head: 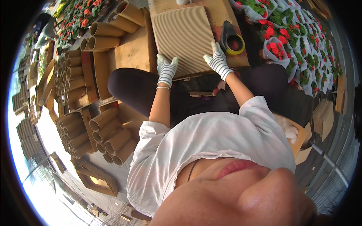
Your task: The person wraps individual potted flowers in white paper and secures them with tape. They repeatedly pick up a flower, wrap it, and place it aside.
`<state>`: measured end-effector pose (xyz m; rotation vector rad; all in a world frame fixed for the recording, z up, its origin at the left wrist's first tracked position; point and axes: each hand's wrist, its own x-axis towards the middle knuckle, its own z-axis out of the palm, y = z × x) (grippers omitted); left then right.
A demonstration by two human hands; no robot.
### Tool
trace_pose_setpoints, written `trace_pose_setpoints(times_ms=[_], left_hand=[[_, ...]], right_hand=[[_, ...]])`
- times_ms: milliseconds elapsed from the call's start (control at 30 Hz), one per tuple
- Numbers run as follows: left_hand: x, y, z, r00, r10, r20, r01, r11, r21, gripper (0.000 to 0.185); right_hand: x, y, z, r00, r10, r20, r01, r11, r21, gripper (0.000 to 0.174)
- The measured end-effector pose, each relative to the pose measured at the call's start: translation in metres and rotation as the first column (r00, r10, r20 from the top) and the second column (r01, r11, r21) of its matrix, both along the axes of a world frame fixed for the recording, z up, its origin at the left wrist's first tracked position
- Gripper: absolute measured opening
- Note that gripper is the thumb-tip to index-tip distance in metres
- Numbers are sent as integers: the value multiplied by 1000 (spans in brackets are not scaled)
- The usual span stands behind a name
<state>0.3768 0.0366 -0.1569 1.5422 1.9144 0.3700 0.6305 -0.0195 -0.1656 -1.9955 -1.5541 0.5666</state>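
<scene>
A sheet of corrugated cardboard [182, 36], ridged side up, lies on a cardboard box [161, 4] in front of me. My left hand [167, 69], in a striped white glove, rests at the sheet's near left corner with thumb and fingers apart. At its right edge, lower down, my right hand [218, 60] lies in a matching glove, the thumb over the ridges. Whether either hand grips the sheet cannot be told. Just beyond my right hand, a dark tape dispenser with a yellow rim [239, 48] sits on the box. A white round object [183, 2] shows at the top edge.
Cardboard tubes [106, 42] stand and lie in cartons on the left, with more tubes [113, 144] lower down. Potted red flowers in white sleeves [297, 53] fill the right. Orange-red flowers [82, 17] are at upper left. An open carton [96, 178] lies on the floor.
</scene>
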Motion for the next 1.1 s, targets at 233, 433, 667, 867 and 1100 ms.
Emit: trace_pose_setpoints(times_ms=[233, 433, 667, 867, 1100], left_hand=[[6, -6, 33, 986, -66, 151, -54, 740, 671, 64], [59, -30, 37, 757, -644, 107, 489, 668, 561, 55], [88, -35, 16, 836, -523, -164, 524, 676, 518, 58], [86, -33, 6, 841, -509, -184, 518, 658, 547, 56], [111, -38, 64, 759, -629, 168, 457, 698, 551, 99]], right_hand=[[116, -71, 114, 955, -102, -278, 235, 832, 502, 50], [343, -114, 83, 654, -705, -275, 673, 708, -215, 51], [392, -91, -66, 913, -389, 122, 403, 817, -412, 50], [399, -41, -8, 887, -461, 41, 450, 839, -306, 14], [235, -76, 249, 994, -47, -104, 67, 976, 207, 9]])
